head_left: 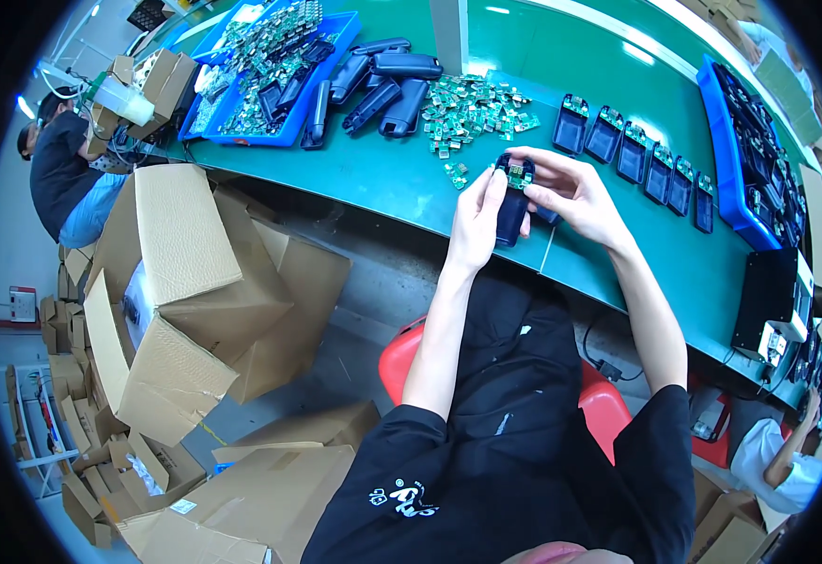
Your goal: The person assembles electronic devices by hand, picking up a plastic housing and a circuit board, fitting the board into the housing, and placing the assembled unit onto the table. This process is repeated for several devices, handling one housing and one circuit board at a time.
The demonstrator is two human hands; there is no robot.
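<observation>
Over the table's near edge, my left hand [476, 216] is closed around the left side of a dark blue plastic housing [510, 226]. My right hand [575, 195] grips the same housing from the right, with its thumb by a small green circuit board [519, 173] at the housing's top end. The fingers partly cover the board, so I cannot tell how firmly it sits. Just beyond my hands lies a loose pile of small green circuit boards [472, 111]. To the right, a slanting row of open housings [602, 137] has green boards at their upper ends.
At the back left, a blue bin [284, 137] holds many boards; dark housings [405, 111] are heaped beside it. Another blue bin [723, 150] stands right, near a black box [766, 291]. Open cardboard boxes [190, 235] crowd the left floor. People sit at both sides.
</observation>
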